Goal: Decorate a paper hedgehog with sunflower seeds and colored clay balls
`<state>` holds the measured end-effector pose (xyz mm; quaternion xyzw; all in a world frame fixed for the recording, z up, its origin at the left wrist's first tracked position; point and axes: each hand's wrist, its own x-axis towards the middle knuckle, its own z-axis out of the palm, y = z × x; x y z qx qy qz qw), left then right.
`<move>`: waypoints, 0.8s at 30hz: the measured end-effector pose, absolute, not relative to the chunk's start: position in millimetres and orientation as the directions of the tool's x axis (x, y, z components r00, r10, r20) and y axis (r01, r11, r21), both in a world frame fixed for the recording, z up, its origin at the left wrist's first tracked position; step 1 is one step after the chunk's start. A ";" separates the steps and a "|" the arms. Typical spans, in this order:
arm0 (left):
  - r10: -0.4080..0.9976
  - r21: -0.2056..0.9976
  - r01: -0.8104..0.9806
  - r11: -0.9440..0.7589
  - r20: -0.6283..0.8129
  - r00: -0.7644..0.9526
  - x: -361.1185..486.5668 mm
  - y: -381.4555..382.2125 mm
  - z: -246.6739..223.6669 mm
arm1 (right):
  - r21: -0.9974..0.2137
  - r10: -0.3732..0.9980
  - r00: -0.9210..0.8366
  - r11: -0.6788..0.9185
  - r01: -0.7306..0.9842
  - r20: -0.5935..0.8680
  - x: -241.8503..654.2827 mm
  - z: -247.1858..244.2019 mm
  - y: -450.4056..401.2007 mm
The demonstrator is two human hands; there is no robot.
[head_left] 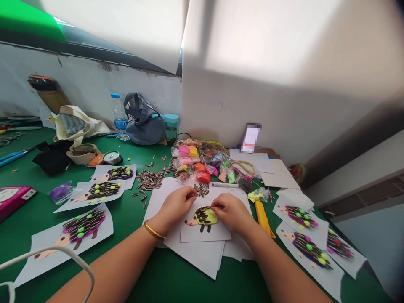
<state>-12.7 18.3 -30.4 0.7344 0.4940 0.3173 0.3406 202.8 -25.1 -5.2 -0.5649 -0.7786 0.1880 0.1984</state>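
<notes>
A small hedgehog figure [212, 217] with a yellow-green clay body lies on white paper [198, 235], its left part covered in striped seeds. My right hand [232, 212] is pinched at the body's upper right edge; whatever is between its fingertips is too small to make out. Up and to the left of the figure, my left hand [178, 206] has thumb and finger pressed together beside a small seed pile [202, 189]; its contents are hidden. A gold bracelet circles the left wrist.
Finished hedgehog pictures lie left [102, 190] and right [303, 216]. A larger seed heap [150, 180], bagged coloured clay [202, 162], a white pen [224, 184], a yellow cutter [263, 219], a phone [251, 138] and a blue-grey bag [145, 124] surround the work. A white cable crosses lower left.
</notes>
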 end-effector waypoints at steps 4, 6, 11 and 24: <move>0.927 0.710 0.619 -0.335 0.132 0.350 -14.8 16.1 -26.4 | -0.447 0.941 -0.316 0.335 0.830 0.119 197.7 -9.4 -25.4; 0.919 0.659 0.661 -0.358 0.124 0.374 -14.4 14.4 -23.6 | -0.419 0.937 -0.327 0.348 0.839 0.125 195.4 -10.5 -25.8; 0.893 0.553 0.722 -0.417 0.102 0.437 -13.7 12.4 -20.1 | -0.340 0.925 -0.350 0.379 0.861 0.145 193.2 -12.8 -26.1; 0.892 0.596 0.684 -0.419 0.132 0.432 -14.8 15.2 -24.3 | -0.313 0.909 -0.370 0.415 0.854 0.194 193.1 -17.0 -25.9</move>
